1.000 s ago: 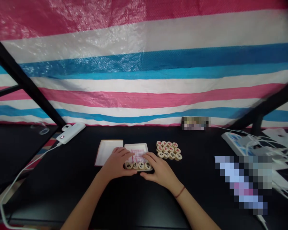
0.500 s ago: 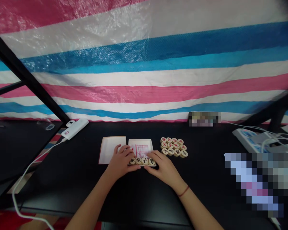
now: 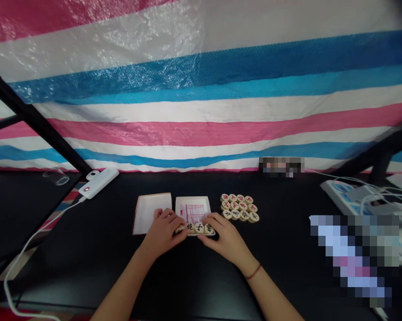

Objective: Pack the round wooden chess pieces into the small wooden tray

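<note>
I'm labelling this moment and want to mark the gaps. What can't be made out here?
Head view, leftmost xiangqi piece in the white box: character mostly hidden by the left hand.
Head view, white box's right side: partly hidden by the right hand.
Head view, long object at right: identity obscured by pixelation.
Head view, power strip: lower part obscured by pixelation.
Head view, left forearm: cut off by the bottom edge.

On the round piece (image 3: 190, 228) second from the left in the white box (image 3: 192, 199), a black character seems to read 炮; the pair of pieces (image 3: 199, 228) to its right carry black characters too small to read surely. Beside the box, the two far rows of pieces (image 3: 234, 205) bear red Chinese characters, and the near row (image 3: 235, 215) black ones, one resembling 马.
</note>
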